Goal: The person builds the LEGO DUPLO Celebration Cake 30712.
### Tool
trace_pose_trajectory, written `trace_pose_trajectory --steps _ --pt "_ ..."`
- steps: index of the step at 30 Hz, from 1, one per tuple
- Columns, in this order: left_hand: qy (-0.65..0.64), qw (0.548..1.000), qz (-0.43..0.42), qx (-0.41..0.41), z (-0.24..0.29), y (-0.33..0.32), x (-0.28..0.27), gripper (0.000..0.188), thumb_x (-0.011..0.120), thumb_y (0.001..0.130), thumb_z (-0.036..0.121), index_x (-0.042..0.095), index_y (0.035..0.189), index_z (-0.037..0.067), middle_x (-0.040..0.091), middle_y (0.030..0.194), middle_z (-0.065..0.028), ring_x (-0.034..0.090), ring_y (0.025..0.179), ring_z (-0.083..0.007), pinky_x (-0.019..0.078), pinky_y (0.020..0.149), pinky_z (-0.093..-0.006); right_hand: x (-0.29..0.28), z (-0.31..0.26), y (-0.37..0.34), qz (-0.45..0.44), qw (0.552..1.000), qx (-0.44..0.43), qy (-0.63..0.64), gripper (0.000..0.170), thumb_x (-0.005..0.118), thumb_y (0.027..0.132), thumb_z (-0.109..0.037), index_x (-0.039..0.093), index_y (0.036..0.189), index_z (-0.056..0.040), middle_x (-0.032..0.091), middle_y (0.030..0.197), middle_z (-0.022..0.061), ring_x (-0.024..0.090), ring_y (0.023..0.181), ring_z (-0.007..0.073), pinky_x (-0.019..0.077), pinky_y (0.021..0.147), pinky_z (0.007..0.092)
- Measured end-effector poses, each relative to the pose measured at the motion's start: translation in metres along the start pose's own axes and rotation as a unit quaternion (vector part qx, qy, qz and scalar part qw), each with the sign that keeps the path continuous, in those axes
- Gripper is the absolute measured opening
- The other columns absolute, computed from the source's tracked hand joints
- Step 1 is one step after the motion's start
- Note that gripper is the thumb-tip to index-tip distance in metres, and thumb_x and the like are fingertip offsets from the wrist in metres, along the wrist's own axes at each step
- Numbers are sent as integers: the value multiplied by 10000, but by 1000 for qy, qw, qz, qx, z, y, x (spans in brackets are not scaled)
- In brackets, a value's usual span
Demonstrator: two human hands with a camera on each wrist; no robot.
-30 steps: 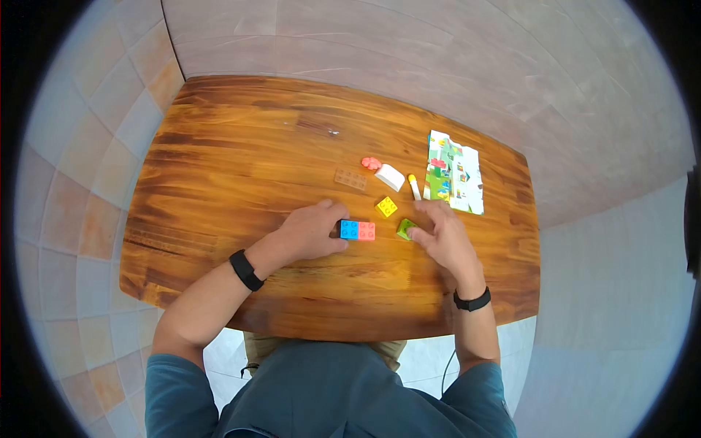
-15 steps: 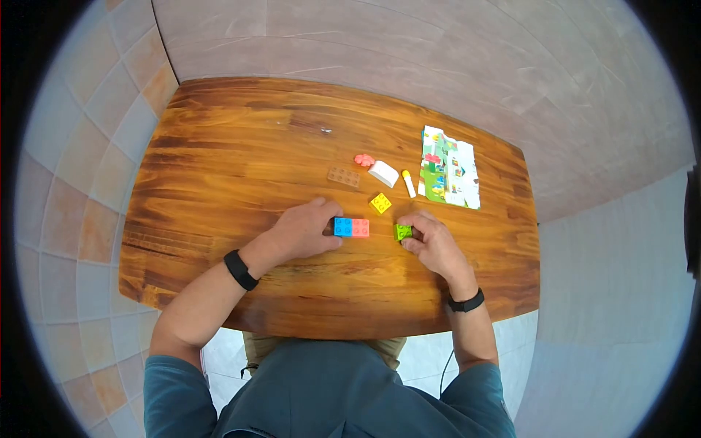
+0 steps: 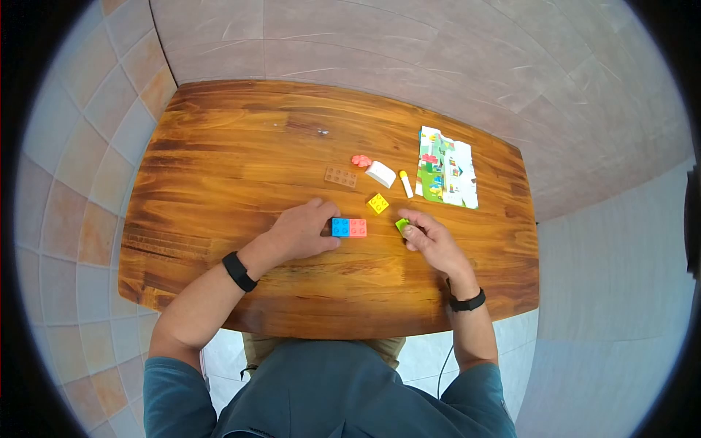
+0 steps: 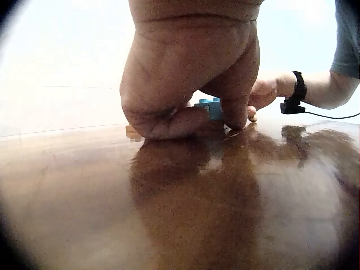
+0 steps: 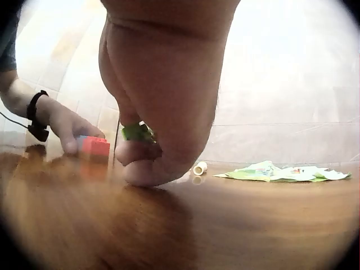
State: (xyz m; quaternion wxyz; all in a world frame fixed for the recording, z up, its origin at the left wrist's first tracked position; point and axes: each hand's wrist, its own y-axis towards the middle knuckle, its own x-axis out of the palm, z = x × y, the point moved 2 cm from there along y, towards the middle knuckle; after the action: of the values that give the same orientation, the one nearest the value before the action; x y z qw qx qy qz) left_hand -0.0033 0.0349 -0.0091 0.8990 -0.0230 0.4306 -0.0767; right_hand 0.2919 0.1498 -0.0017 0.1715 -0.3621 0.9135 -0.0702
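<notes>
A blue brick and a red brick stand side by side, studs up, on the wooden table. My left hand holds the blue end, thumb on the near side and fingers on the far side. In the left wrist view the blue brick shows between thumb and fingers. To the right, my right hand pinches a small green brick, tilted and partly covered by the fingers. The right wrist view shows the green brick raised above the tabletop, above a curled finger.
Beyond the hands lie a yellow brick, a brown flat plate, a red wavy piece, a white curved piece and a white stick with a yellow end. A creased picture sheet lies at the right.
The right hand's fingers have drawn in around the green brick, which has tipped from studs up to tilted. The left hand and the blue and red bricks stay together; the head view has shifted slightly.
</notes>
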Motion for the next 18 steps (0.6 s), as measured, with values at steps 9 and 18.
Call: trace_pose_trajectory --steps 9,18 --pt "-4 1000 -6 -2 2 0 -1 474 813 892 367 631 1243 106 659 1173 -140 688 1090 -347 550 915 -452 12 -32 -9 29 951 -50 -304 578 817 937 -176 607 1442 9 692 1224 202 687 1062 325 561 953 389" --pt "0 1000 7 14 0 1 1 477 813 882 366 629 1235 104 660 1167 -151 688 1079 -360 552 905 -459 11 -28 -13 -13 940 -94 -328 622 874 847 -228 639 1391 -38 668 1204 215 670 1086 396 543 907 456"
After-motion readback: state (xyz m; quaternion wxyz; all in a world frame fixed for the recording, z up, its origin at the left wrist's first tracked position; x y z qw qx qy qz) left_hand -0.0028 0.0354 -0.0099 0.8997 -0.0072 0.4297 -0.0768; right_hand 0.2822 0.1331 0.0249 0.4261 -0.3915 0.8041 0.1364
